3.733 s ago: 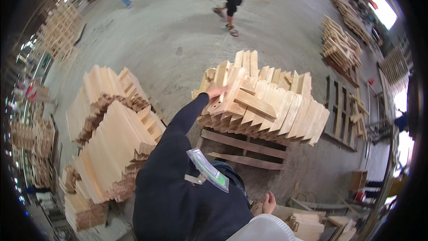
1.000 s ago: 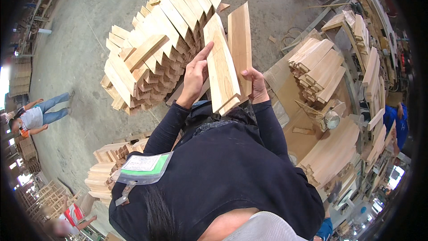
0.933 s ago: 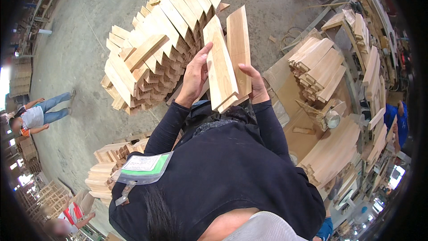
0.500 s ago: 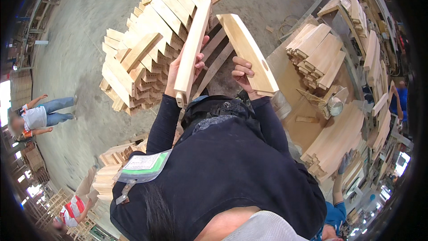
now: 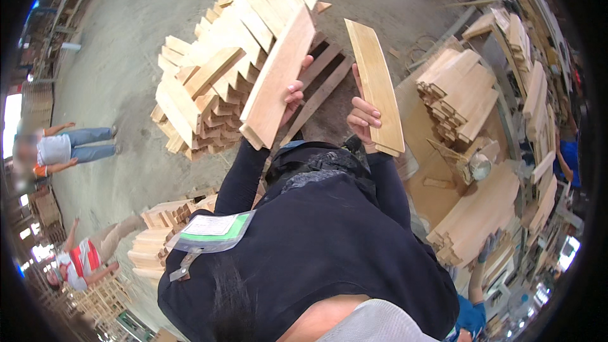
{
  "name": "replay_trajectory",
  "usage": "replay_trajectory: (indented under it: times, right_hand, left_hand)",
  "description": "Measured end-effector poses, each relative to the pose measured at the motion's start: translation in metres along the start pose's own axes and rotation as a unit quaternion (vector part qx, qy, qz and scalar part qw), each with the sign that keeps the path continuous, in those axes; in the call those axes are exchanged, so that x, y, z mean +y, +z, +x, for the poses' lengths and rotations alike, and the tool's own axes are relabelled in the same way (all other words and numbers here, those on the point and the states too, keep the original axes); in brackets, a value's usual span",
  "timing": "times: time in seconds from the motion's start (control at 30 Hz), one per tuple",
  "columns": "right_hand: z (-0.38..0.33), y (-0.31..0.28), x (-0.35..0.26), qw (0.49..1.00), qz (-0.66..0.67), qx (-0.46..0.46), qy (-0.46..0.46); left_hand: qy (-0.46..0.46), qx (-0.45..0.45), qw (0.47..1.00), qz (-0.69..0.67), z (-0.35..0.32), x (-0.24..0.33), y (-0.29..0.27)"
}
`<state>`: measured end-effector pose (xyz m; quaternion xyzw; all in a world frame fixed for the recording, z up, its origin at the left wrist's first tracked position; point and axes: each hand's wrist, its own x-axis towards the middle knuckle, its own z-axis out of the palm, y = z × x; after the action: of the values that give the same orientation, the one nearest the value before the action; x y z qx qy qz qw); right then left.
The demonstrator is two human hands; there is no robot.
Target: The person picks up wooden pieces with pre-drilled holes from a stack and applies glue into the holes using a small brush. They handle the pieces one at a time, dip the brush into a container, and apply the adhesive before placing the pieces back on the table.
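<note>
Left hand: the left hand (image 5: pixel 293 96) is up in front of the person, fingers (image 5: pixel 295 92) curled around the edge of a wide board (image 5: pixel 277 79). It has hold of it.
Wide board: a light wood plank, tilted, with its low end just below the left fingers and its top end far up past them.
Right hand: the right hand (image 5: pixel 363 116) is up too, with its fingers (image 5: pixel 365 112) bent over the side of a narrow board (image 5: pixel 375 85). It grips it.
Narrow board: a long, thin plank that runs up and down past the right fingers, a bit tilted. The 2 boards are apart, with a gap between them.
Big stack: a pile of planks (image 5: pixel 218 69) lies just behind the left fingers, to their left.
Pallet: dark wood slats (image 5: pixel 320 85) show on the floor between the 2 hands.
Other stack: more planks (image 5: pixel 459 92) sit to the right of the right fingers, well apart.
Badge: a green and white card (image 5: pixel 211 231) hangs on the dark top, far below both hands.
</note>
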<state>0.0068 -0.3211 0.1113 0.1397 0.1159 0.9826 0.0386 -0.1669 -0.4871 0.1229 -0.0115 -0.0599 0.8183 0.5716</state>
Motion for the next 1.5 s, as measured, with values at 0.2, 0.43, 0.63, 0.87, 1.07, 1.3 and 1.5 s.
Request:
replay_trajectory:
  times: [0.2, 0.43, 0.63, 0.87, 1.07, 1.3, 1.5]
  right_hand:
    - [-0.002, -0.009, -0.001, 0.992, -0.110, 0.046, 0.031]
    - [0.018, 0.001, 0.009, 0.844, -0.455, 0.278, 0.057]
    - [0.020, -0.029, -0.005, 0.757, -0.592, 0.278, -0.009]
    - [0.037, -0.013, 0.007, 0.696, -0.670, 0.260, 0.003]
    - [0.043, -0.008, 0.005, 0.642, -0.731, 0.232, 0.001]
    - [0.054, 0.004, 0.010, 0.581, -0.798, 0.160, 0.010]
    - [0.060, 0.017, 0.015, 0.543, -0.828, 0.139, 0.013]
  left_hand:
    - [-0.074, 0.013, 0.991, -0.108, -0.009, 0.004, -0.006]
    - [0.055, 0.119, 0.953, 0.275, -0.006, -0.007, 0.022]
    - [0.100, 0.189, 0.807, 0.551, 0.008, -0.015, 0.013]
    - [0.159, 0.166, 0.832, 0.504, 0.014, -0.025, 0.008]
    - [0.170, 0.219, 0.770, 0.574, 0.007, -0.021, 0.022]
    - [0.236, 0.215, 0.701, 0.638, 0.008, -0.018, 0.018]
    - [0.249, 0.253, 0.699, 0.620, 0.008, -0.026, 0.031]
